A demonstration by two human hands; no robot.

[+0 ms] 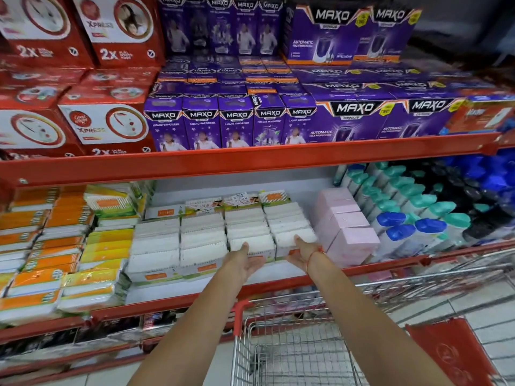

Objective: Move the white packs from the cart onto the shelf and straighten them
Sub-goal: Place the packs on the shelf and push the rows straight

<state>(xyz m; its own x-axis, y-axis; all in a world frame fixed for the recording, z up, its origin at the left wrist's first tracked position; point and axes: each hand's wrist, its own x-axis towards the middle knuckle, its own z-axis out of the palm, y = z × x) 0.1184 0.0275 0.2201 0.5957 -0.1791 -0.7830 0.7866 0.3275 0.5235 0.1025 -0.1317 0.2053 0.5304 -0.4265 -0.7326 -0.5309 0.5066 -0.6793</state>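
Observation:
Several rows of white packs (203,238) lie on the middle shelf (278,285), between yellow packs and pink boxes. My left hand (246,261) presses its palm against the front of a white pack (252,243) in the third row, thumb on top. My right hand (302,253), with a red thread at the wrist, pushes against the front pack of the rightmost row (292,236), thumb on top. Both hands have their fingers spread flat against the pack fronts. The wire cart (292,355) stands below my arms; no white packs show in its visible part.
Yellow and orange packs (92,263) fill the shelf's left side. Pink boxes (345,227) and bottles with blue and teal caps (412,215) stand to the right. Purple Maxo boxes (237,123) and red boxes (103,123) sit on the shelf above. The cart's red flap (451,355) is at lower right.

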